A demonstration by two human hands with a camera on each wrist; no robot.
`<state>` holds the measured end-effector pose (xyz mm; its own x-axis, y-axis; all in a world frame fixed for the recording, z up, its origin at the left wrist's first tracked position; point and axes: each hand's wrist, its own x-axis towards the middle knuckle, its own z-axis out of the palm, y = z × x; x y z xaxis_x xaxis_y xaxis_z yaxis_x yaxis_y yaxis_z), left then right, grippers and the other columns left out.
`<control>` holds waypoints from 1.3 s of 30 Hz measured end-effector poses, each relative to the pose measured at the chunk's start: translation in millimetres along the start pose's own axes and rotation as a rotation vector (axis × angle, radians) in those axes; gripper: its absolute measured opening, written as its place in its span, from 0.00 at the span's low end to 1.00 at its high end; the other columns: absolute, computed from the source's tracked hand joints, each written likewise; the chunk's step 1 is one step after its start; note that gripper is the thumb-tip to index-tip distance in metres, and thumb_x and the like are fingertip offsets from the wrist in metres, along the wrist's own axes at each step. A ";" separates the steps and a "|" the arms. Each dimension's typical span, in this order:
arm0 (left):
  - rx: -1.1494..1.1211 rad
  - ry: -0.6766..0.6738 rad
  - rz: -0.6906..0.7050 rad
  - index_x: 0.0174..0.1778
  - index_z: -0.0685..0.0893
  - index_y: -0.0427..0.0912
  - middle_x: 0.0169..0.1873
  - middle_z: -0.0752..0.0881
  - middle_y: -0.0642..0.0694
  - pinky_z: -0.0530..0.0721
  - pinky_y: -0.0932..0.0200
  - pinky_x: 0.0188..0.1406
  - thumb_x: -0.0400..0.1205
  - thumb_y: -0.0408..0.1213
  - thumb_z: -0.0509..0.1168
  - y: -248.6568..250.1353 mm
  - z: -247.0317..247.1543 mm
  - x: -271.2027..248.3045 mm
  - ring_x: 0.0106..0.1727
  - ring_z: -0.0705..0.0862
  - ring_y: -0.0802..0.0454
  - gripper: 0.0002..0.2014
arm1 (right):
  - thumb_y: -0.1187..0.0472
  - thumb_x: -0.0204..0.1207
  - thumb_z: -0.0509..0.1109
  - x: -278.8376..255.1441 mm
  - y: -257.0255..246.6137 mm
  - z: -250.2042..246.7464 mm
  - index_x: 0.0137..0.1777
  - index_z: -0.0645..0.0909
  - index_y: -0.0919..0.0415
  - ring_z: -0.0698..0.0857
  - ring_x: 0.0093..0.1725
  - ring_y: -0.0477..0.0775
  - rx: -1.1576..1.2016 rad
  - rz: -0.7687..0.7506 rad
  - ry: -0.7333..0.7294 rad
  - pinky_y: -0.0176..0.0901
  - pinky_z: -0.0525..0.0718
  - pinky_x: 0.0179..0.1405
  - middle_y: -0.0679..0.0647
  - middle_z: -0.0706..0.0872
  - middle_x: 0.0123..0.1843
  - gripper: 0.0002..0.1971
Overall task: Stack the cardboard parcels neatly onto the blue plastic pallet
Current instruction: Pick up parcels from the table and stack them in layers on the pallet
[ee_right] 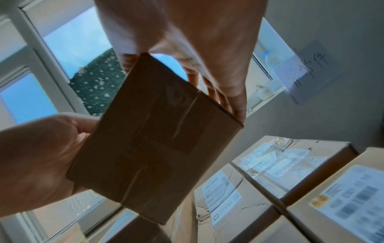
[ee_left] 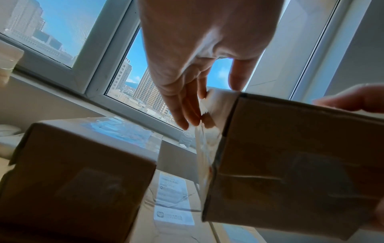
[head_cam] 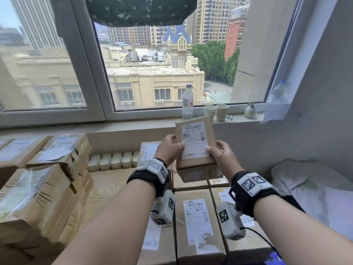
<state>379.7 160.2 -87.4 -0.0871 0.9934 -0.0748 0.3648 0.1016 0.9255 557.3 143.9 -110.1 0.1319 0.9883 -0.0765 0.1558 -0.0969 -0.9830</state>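
Observation:
A small cardboard parcel [head_cam: 194, 144] with a white shipping label hangs in the air in front of the window sill, held between both hands. My left hand [head_cam: 171, 147] grips its left edge, thumb on the label and fingers beneath. My right hand [head_cam: 219, 153] grips its right edge the same way. The wrist views show the parcel's taped underside [ee_right: 158, 136] [ee_left: 290, 164] with fingers along its sides. Below it lie stacked parcels [head_cam: 196, 222] in rows. A sliver of blue [head_cam: 275, 261] shows at the bottom right; the pallet itself is hidden.
A second heap of parcels [head_cam: 42, 180] stands at the left, with a wooden surface [head_cam: 107, 188] between the heaps. On the sill stand a water bottle [head_cam: 187, 101], two paper cups [head_cam: 216, 111] and a small vase [head_cam: 250, 110]. A white bag [head_cam: 305, 184] lies at the right.

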 end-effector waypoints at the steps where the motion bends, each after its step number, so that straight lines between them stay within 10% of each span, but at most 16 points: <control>1: 0.044 0.005 0.005 0.77 0.74 0.43 0.69 0.82 0.43 0.78 0.46 0.71 0.82 0.42 0.65 -3.6 -3.3 10.4 0.67 0.82 0.44 0.26 | 0.56 0.78 0.71 10.7 2.1 4.0 0.80 0.65 0.60 0.84 0.59 0.54 -0.004 0.017 -0.001 0.40 0.82 0.44 0.58 0.80 0.69 0.32; 10: 0.375 0.042 0.005 0.73 0.79 0.55 0.72 0.80 0.49 0.76 0.52 0.72 0.80 0.42 0.63 -56.3 -10.7 79.0 0.71 0.79 0.47 0.23 | 0.56 0.80 0.67 70.5 51.0 33.6 0.73 0.70 0.56 0.82 0.46 0.48 -0.047 0.196 -0.031 0.44 0.80 0.40 0.49 0.82 0.50 0.22; 17: 0.626 -0.044 0.114 0.75 0.77 0.55 0.76 0.77 0.51 0.60 0.41 0.82 0.81 0.40 0.62 -73.5 9.9 91.7 0.81 0.66 0.47 0.24 | 0.47 0.64 0.68 84.7 71.5 45.8 0.71 0.74 0.54 0.86 0.56 0.57 -0.029 0.287 -0.088 0.59 0.83 0.63 0.55 0.86 0.59 0.33; 25: 0.641 -0.010 0.088 0.78 0.74 0.54 0.81 0.68 0.52 0.52 0.43 0.84 0.79 0.44 0.64 -79.3 15.4 93.2 0.82 0.63 0.52 0.27 | 0.58 0.77 0.62 86.7 63.6 46.7 0.48 0.80 0.55 0.82 0.49 0.57 -0.106 0.273 -0.130 0.50 0.78 0.49 0.56 0.84 0.48 0.06; 33: 0.589 0.037 0.095 0.72 0.77 0.52 0.69 0.79 0.52 0.60 0.45 0.81 0.76 0.43 0.66 -78.6 18.2 92.2 0.72 0.73 0.51 0.25 | 0.56 0.78 0.62 87.8 62.6 50.4 0.66 0.75 0.56 0.77 0.51 0.50 -0.261 0.238 -0.140 0.45 0.71 0.43 0.50 0.80 0.54 0.17; 39: 0.537 0.064 0.097 0.68 0.79 0.51 0.66 0.81 0.52 0.62 0.46 0.79 0.75 0.42 0.67 -78.5 19.1 91.0 0.68 0.76 0.51 0.23 | 0.58 0.77 0.61 87.3 62.3 51.0 0.61 0.75 0.56 0.74 0.44 0.44 -0.314 0.209 -0.125 0.42 0.67 0.36 0.46 0.78 0.47 0.13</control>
<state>360.8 243.6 -174.0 -0.0798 0.9960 0.0395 0.7944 0.0396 0.6061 528.6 230.1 -186.5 0.0750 0.9483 -0.3083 0.4328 -0.3095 -0.8467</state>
